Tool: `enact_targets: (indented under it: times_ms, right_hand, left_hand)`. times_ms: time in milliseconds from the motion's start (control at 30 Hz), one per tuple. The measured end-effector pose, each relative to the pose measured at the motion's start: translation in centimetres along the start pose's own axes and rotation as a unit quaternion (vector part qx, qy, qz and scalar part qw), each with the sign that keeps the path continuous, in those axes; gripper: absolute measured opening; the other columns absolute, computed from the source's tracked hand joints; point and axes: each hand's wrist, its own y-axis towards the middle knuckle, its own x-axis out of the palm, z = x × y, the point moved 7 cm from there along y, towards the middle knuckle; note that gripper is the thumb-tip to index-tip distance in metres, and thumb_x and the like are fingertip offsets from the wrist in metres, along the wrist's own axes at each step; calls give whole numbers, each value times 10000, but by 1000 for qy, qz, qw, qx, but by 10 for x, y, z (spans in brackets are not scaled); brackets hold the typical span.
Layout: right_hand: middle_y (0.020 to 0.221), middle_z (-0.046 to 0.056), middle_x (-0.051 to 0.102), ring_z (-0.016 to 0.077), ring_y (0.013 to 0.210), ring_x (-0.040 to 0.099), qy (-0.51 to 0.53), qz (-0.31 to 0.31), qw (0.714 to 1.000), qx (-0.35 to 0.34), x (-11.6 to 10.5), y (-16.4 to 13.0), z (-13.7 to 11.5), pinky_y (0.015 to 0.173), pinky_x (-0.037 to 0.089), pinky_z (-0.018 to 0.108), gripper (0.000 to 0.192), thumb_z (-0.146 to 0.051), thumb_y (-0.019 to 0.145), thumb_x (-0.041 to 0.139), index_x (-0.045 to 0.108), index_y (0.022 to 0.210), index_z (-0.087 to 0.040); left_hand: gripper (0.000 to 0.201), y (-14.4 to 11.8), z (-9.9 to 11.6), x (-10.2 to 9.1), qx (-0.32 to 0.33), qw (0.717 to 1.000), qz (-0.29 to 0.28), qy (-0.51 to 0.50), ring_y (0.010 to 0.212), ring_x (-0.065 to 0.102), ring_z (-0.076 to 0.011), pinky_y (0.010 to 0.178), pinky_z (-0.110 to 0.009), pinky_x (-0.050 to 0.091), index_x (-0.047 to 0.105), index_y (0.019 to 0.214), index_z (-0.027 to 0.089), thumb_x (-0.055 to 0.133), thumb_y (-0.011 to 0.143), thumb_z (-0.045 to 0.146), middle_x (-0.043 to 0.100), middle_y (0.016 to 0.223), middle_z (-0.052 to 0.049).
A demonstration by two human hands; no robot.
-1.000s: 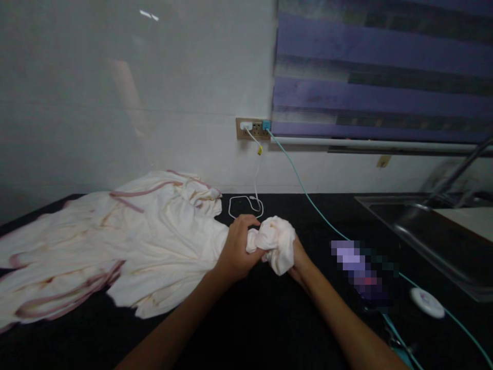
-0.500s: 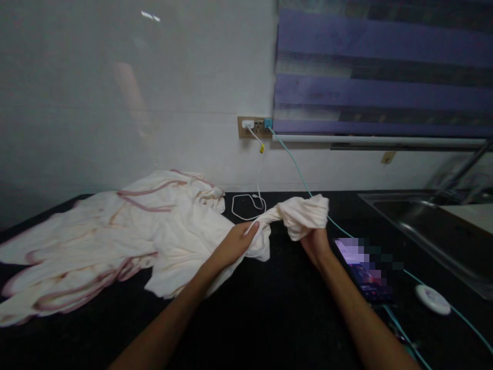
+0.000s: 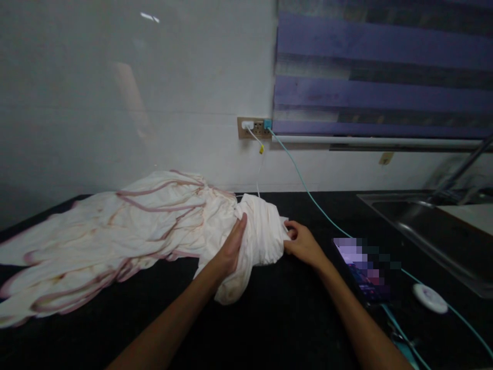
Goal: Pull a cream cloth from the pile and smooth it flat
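Note:
A long white cloth garment (image 3: 154, 221) with pink trim stretches across the dark countertop, its left part spread loose in folds. Toward the middle it gathers into a thick bundle of pleats, and a flap droops below, near the front. My left hand (image 3: 230, 252) holds this bundle from the left, thumb up along the cloth; its other fingers are mostly hidden. On the opposite side, my right hand (image 3: 302, 242) pinches the bundle's right edge between curled fingers and thumb. The exact kind of garment cannot be made out.
Right of my right forearm lie a lit phone (image 3: 362, 272) and a round white object (image 3: 430, 298). A teal cable (image 3: 300, 180) runs from the wall socket (image 3: 257, 128) across the counter (image 3: 269, 318). The sink (image 3: 419, 231) is at the right, below a purple striped blind (image 3: 365, 97).
The twisted end, earlier held out to the right, is now gathered into a wide bundle. My right hand has moved left, closer to my left hand, and the garment's middle is drawn into folds.

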Motion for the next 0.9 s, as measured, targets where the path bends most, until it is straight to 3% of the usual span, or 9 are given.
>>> enact_targets:
  times_ms: [100, 200, 300, 400, 467, 567, 700, 833, 900]
  right_hand:
    - [1009, 42, 746, 211, 875, 693, 220, -139, 966, -15, 25, -9, -12, 840, 545, 363, 798, -204, 689, 779, 507, 1439, -217]
    - [1281, 84, 705, 232, 1122, 674, 325, -245, 912, -47, 46, -23, -32, 1017, 508, 421, 836, -312, 731, 842, 473, 1480, -276]
    - [1359, 93, 670, 255, 1151, 675, 377, -287, 881, -4, 59, -29, -36, 970, 548, 456, 679, -566, 859, 719, 512, 1446, -296]
    - [1367, 105, 660, 270, 1050, 714, 437, -280, 853, 51, 63, -27, -31, 827, 601, 458, 737, -804, 877, 517, 543, 1407, -293]
    - [1306, 96, 688, 242, 981, 720, 433, -247, 866, 40, 61, -22, -27, 778, 606, 399, 731, -761, 818, 658, 575, 1365, -283]
    - [1059, 52, 750, 169, 808, 691, 360, -181, 915, 2, 55, -13, -19, 673, 565, 269, 662, -484, 691, 901, 651, 1250, -231]
    - [804, 7, 720, 111, 617, 595, 327, -27, 944, -21, 26, 4, -4, 528, 465, 201, 440, -451, 712, 864, 723, 1018, -167]
    - [857, -5, 736, 126, 679, 663, 356, 214, 910, 1, -28, 8, 17, 544, 542, 209, 299, -420, 775, 784, 696, 957, -201]
    - [865, -20, 737, 130, 680, 698, 380, 270, 884, 22, -44, 5, 25, 559, 596, 239, 259, -417, 836, 732, 670, 997, -223]
  left_hand:
    - [828, 2, 9, -1, -2, 997, 25, -73, 1310, 625, -341, 1155, -512, 465, 498, 1533, 181, 592, 894, 699, 691, 1353, -181]
    - [831, 2, 18, 6, -7, 991, -2, -134, 1233, 673, -360, 1130, -521, 489, 536, 1498, 127, 497, 923, 726, 725, 1280, -197]
    - [788, 3, 23, 5, -5, 986, 3, -165, 1209, 688, -351, 1126, -498, 496, 547, 1486, 117, 492, 943, 686, 747, 1235, -187]
    - [739, 3, 27, 2, 7, 982, 20, -187, 1199, 695, -341, 1130, -498, 490, 549, 1483, 119, 469, 968, 642, 758, 1211, -175]
    - [730, 4, 28, 1, 2, 981, 22, -191, 1191, 699, -343, 1129, -507, 489, 555, 1476, 113, 469, 969, 632, 760, 1204, -175]
    - [704, 5, 25, -1, -16, 985, 28, -170, 1164, 712, -347, 1113, -507, 508, 574, 1456, 107, 553, 946, 591, 766, 1185, -179]
    - [593, 6, 23, -1, 3, 989, 44, -139, 1125, 733, -320, 1089, -469, 539, 603, 1426, 120, 637, 936, 453, 771, 1180, -168]
    - [538, 5, 23, -1, 25, 991, 54, -120, 1098, 747, -288, 1056, -437, 570, 599, 1427, 126, 642, 942, 353, 768, 1203, -149]
    - [545, 4, 20, 1, 10, 993, 46, -107, 1090, 751, -283, 1039, -428, 583, 592, 1435, 125, 652, 931, 325, 768, 1206, -144]
